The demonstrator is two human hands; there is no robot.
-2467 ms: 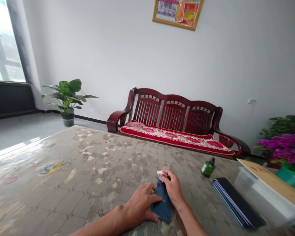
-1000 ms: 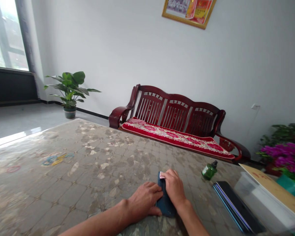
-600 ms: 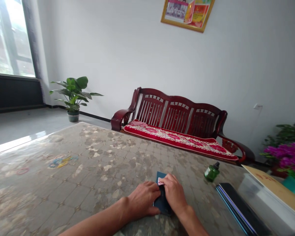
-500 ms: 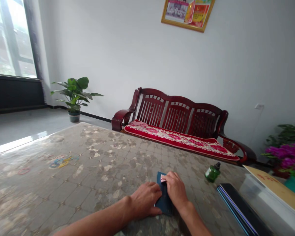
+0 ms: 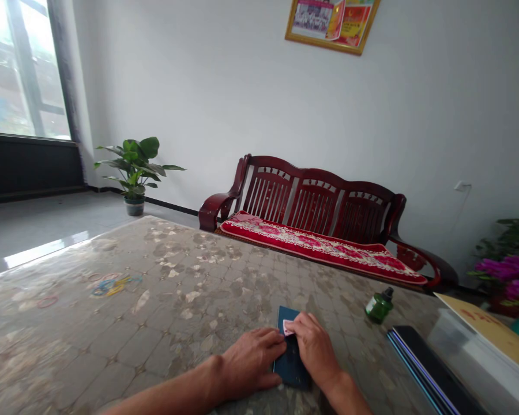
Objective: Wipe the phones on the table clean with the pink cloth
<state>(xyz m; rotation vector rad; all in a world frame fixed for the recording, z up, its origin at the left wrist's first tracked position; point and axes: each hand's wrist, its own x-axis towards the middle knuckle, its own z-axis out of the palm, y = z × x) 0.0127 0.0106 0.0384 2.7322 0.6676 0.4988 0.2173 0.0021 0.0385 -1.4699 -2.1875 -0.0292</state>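
A dark blue phone (image 5: 286,316) lies flat on the patterned table (image 5: 164,305). My left hand (image 5: 248,364) rests on the table at the phone's left edge, fingers curled against it and holding it still. My right hand (image 5: 315,351) lies over the phone's right side and pinches a small pink cloth (image 5: 288,328) against the phone's face. Most of the cloth is hidden under the fingers.
A small green bottle (image 5: 379,305) stands to the right. A stack of dark tablets (image 5: 428,369) and a clear box with a tan board (image 5: 480,340) lie at the right edge. Coloured rubber bands (image 5: 110,283) sit far left. A red wooden bench (image 5: 324,225) stands behind.
My right hand with the pink cloth has slid down the phone from its far tip toward its middle. The left hand stays at the phone's edge. The camera has panned slightly.
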